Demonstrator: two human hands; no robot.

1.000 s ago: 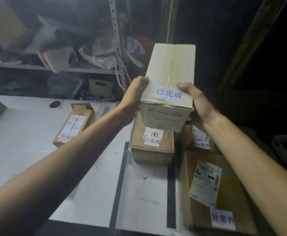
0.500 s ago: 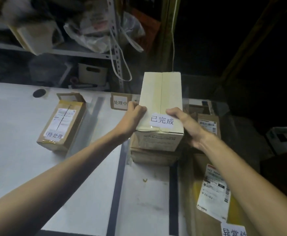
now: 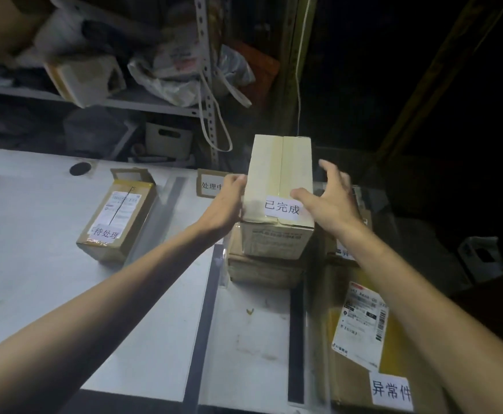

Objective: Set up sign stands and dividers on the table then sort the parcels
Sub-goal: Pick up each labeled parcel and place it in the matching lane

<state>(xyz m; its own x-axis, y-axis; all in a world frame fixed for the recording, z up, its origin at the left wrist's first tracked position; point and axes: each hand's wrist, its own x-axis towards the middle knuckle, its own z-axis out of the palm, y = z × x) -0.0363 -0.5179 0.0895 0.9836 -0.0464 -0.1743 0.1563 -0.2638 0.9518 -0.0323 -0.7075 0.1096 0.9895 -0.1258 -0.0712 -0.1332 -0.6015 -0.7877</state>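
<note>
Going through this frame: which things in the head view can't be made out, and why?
All head view.
Brown parcel under the cream box: its top and label, covered by that box.
Sign stand: its right end, behind the left hand.
Parcel behind the right hand: label mostly hidden by the wrist.
Shipping label on the flat parcel: print too small.
Beyond the table's right edge: too dark.

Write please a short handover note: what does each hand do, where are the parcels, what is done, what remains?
Left hand holds the left side of the pale 已完成 box; right hand is open over its right edge.
The box rests on a brown box between two dividers.
Done: 待处理 box left lane, 异常件 parcel right lane.
Left: release the box.
</note>
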